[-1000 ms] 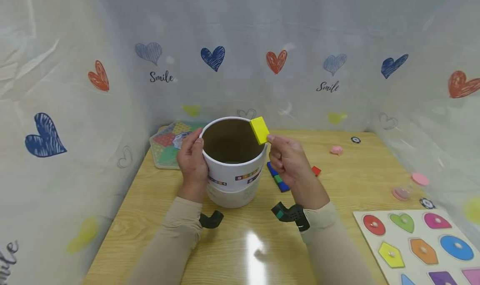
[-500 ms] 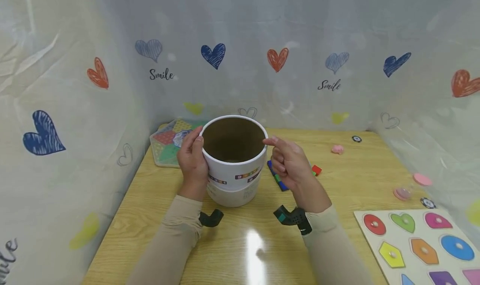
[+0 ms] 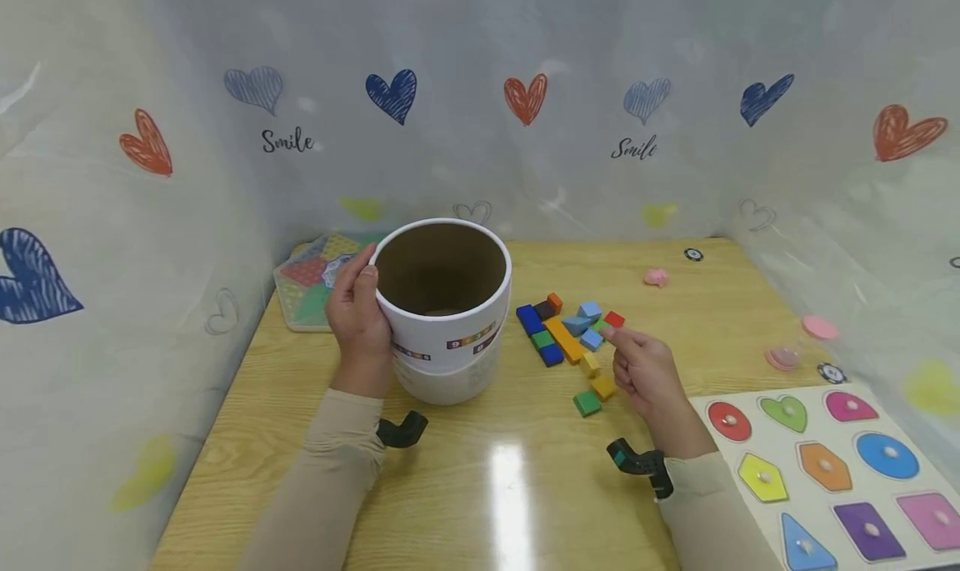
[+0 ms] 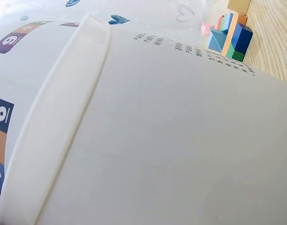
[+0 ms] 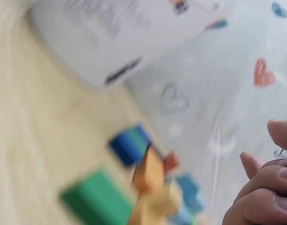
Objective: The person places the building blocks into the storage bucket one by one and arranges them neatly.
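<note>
A white bucket (image 3: 450, 346) with coloured number strips stands left of the middle of the table in the head view. My left hand (image 3: 360, 325) grips its left rim, thumb near the lip. The bucket's wall (image 4: 171, 126) fills most of the left wrist view, and that hand is out of sight there. My right hand (image 3: 647, 375) is at the right side of a group of wooden blocks, index finger pointing toward a light blue block (image 3: 592, 338) and a red block (image 3: 614, 319). In the right wrist view the right hand (image 5: 267, 187) holds nothing, index finger and thumb apart.
An orange bar block (image 3: 564, 341), a blue block (image 3: 529, 319) and a green block (image 3: 587, 403) lie right of the bucket. A knob shape puzzle board (image 3: 813, 500) is at front right. A patterned case (image 3: 307, 296), a pink pig figure (image 3: 656, 277) and an hourglass-like toy (image 3: 783, 357) are farther out.
A yellow block pinched over the bucket's rim a second ago has left my right hand and is out of sight. That hand has moved right to the blocks; my left still grips the bucket.
</note>
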The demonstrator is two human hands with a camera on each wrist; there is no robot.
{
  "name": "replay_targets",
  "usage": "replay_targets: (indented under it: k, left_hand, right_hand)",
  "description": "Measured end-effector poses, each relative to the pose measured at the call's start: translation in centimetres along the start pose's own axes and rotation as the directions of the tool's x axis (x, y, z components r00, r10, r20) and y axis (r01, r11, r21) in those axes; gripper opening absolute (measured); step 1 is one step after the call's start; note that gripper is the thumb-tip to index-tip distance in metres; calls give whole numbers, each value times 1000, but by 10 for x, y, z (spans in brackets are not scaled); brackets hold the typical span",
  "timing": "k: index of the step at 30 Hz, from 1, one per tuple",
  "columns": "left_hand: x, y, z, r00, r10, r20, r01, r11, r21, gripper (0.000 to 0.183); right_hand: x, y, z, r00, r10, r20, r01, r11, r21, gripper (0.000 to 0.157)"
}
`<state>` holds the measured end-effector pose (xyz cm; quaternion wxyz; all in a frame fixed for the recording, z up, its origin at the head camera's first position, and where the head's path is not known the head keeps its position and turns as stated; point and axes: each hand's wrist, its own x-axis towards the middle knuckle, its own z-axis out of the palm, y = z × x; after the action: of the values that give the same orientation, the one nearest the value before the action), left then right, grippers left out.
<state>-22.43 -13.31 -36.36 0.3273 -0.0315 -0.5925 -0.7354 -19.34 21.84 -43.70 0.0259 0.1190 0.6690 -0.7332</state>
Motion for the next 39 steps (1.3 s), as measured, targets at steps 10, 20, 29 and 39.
replay_targets:
  k: [10, 20, 29, 39]
  left_hand:
    - [8, -29, -4, 1000, -21, -6, 21, 998, -58, 33]
    - [6, -18, -1, 1000, 31, 0, -31, 997, -66, 33]
    - [11, -34, -6, 1000, 20, -7, -21, 998, -56, 31]
    - [10, -34, -6, 1000, 7, -10, -7, 1000, -28, 30]
  right_hand:
    - [4, 30, -15, 990, 17, -139, -87, 850, -519, 49]
    - [7, 39, -14, 981, -188, 48, 163, 667, -727, 45]
    - [9, 41, -14, 966, -221, 134, 252, 695, -673, 37]
    - [4, 23, -7, 949, -290, 126, 309, 765, -565, 36]
